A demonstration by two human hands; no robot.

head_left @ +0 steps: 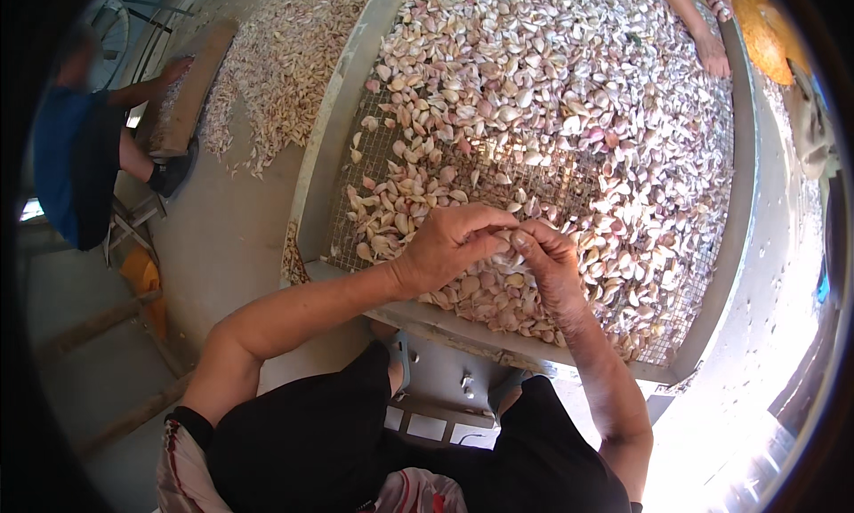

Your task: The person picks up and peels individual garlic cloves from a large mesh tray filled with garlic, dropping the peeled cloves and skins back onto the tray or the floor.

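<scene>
The left hand [449,249] and the right hand [553,268] meet at the fingertips above garlic cloves [534,90], spread on a framed mesh tray [327,157]; whether something is between them is not clear. At upper right, a co-worker's hand [712,55] touches the cloves; at left sits a person in blue [67,157].

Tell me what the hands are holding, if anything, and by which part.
The left hand and right hand meet at the fingertips, apparently pinching a small pale piece, likely garlic; fingers hide which part is gripped.
</scene>
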